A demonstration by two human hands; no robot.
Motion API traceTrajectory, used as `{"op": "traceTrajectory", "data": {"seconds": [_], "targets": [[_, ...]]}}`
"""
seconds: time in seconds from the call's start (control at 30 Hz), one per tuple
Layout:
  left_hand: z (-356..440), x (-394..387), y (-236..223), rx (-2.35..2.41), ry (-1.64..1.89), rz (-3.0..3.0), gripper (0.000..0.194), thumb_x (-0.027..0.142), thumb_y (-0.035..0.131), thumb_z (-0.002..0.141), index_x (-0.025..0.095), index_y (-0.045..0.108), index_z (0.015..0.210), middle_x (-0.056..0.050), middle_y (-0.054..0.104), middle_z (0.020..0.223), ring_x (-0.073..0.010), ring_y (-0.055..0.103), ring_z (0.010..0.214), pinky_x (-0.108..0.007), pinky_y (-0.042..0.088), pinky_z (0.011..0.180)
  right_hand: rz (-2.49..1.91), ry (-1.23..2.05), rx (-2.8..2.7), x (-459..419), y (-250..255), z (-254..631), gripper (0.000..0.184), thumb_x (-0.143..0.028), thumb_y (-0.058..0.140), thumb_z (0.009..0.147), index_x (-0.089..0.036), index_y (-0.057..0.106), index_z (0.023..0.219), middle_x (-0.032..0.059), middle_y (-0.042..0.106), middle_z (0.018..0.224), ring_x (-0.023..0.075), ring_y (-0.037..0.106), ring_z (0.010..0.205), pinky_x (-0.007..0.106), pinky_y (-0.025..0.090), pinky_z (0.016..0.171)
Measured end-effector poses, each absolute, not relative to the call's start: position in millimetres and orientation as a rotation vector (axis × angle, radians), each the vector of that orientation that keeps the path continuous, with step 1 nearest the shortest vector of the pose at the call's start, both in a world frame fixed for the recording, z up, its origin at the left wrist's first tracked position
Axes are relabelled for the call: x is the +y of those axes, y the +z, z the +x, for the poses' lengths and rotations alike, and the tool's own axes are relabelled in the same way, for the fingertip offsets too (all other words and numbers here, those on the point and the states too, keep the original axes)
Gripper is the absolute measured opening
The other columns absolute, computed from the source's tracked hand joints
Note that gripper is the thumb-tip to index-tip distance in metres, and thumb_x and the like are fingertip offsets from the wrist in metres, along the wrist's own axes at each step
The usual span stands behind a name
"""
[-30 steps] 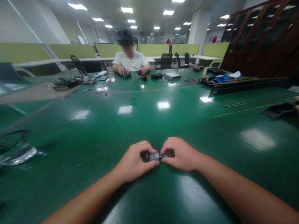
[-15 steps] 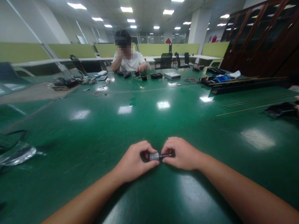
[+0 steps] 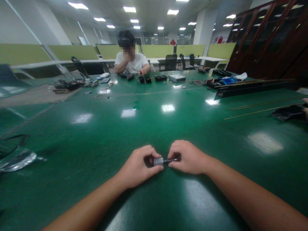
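Observation:
Low in the head view, a small silver cylinder with a thin dark shaft (image 3: 158,161) lies sideways between my hands, close to the green tabletop. My left hand (image 3: 138,166) pinches the silver body between thumb and fingers. From the other side, my right hand (image 3: 189,157) closes its thumb and fingertips around the dark shaft. The shaft's far end is partly hidden inside my right hand, and its exact kind is too small to make out.
A shiny clear bag (image 3: 20,158) lies at left on the green table (image 3: 115,128). Thin brass-coloured rods (image 3: 255,112) and a black channel (image 3: 255,88) are at right. Across the table, a person (image 3: 132,62) sits near black parts (image 3: 145,80) and a white box (image 3: 177,78).
My right hand has shifted very slightly right along the shaft; my left hand holds nearly still. Across the table, the person's hand and a black part have moved together with another black part.

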State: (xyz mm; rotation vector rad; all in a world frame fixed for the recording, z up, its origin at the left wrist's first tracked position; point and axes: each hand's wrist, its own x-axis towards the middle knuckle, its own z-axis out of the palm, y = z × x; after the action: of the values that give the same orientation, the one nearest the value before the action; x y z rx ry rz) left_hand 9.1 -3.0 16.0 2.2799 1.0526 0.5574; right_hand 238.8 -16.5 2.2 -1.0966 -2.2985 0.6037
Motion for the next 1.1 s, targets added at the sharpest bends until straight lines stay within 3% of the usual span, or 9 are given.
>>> {"op": "traceTrajectory", "data": {"seconds": [1.1], "targets": [[8.1, -2.9, 14.7, 1.054, 0.565, 2.258, 0.015, 0.025, 0.075, 0.075, 0.016, 0.067, 0.083, -0.001, 0.064, 0.078, -0.0153, 0.061, 0.072, -0.025, 0.045, 0.066, -1.143, 0.617, -2.301, -16.5, 5.1, 244.4, 0.008, -0.018, 0.075, 0.073, -0.018, 0.068, 0.077, 0.0, 0.065, 0.075, 0.0146, 0.057, 0.073, 0.027, 0.041, 0.07]]}}
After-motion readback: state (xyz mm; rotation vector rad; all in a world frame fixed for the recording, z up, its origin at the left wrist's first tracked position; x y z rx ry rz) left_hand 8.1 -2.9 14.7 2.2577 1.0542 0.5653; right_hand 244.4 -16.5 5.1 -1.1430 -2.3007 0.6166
